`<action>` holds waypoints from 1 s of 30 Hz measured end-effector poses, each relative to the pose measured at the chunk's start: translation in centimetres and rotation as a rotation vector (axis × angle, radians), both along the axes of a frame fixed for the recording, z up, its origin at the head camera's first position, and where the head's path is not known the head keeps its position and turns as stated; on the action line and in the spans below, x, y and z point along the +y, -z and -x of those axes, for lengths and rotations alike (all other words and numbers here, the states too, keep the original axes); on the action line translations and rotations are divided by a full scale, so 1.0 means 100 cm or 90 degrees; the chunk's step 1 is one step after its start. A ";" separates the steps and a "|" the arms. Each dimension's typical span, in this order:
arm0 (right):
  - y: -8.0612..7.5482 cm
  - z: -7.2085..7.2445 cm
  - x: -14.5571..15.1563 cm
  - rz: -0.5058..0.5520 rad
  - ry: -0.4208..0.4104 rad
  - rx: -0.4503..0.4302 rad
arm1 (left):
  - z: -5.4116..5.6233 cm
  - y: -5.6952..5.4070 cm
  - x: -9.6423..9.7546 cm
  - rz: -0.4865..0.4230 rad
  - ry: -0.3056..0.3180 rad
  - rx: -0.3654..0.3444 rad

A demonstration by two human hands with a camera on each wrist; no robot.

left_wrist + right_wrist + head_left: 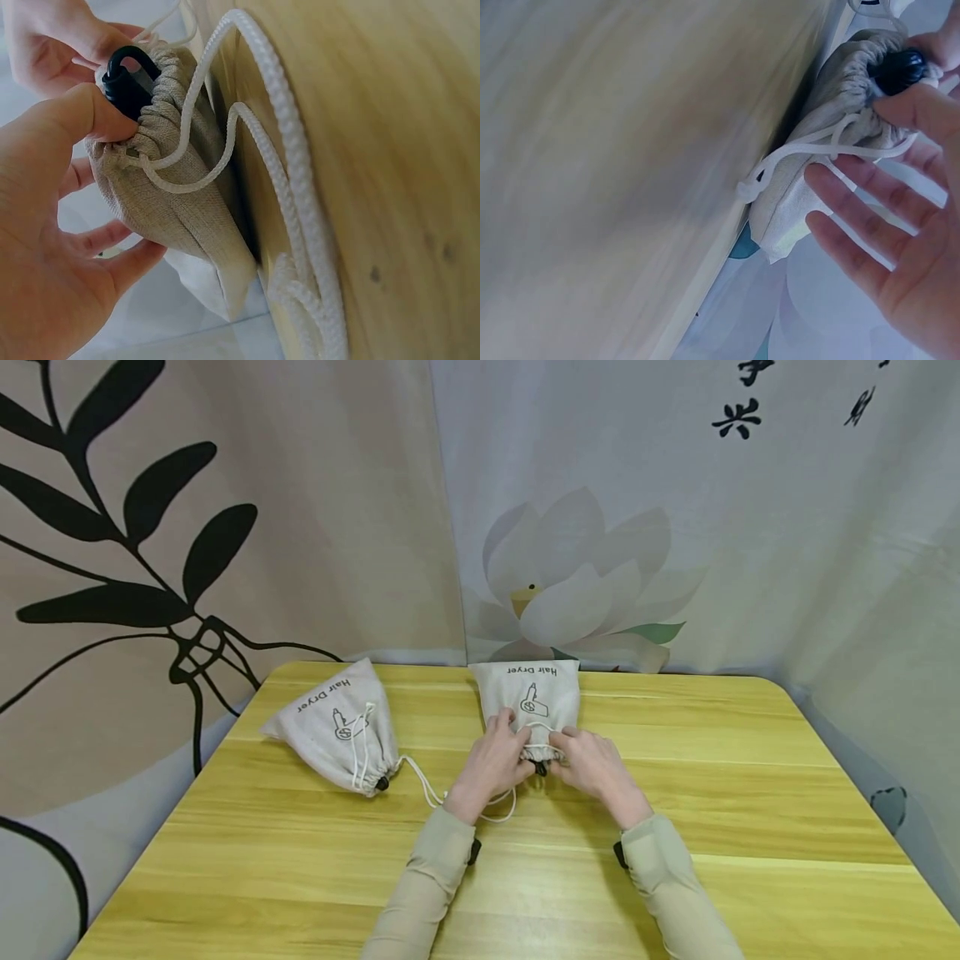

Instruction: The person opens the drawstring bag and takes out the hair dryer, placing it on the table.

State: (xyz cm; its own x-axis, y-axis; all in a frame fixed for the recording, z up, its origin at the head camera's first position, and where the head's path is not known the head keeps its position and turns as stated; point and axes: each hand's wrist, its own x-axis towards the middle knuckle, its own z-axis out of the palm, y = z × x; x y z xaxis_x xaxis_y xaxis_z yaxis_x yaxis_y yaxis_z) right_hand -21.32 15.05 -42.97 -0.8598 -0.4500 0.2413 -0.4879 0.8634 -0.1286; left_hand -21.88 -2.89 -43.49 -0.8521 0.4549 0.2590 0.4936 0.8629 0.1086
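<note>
Blk cord loop nearest, L hand and R hand pinching gathered mouth of ctr bag, mouth twd wearer, 2nd bag slanted at L, ctr one's long axis running straight away to far edge of table, curtain behind

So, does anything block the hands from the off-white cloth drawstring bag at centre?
Nothing visible: the left hand and right hand hold the bag directly; the second off-white cloth bag lies left of them.
</note>
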 end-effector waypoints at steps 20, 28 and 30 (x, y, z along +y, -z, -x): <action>0.000 0.001 0.002 0.026 -0.004 -0.020 | 0.002 -0.001 -0.004 -0.052 -0.007 -0.036; -0.001 0.001 0.002 0.033 -0.004 -0.015 | 0.002 -0.001 -0.004 -0.089 -0.030 -0.030; -0.001 0.000 0.002 0.035 -0.003 -0.017 | 0.002 0.000 -0.003 -0.102 -0.034 -0.026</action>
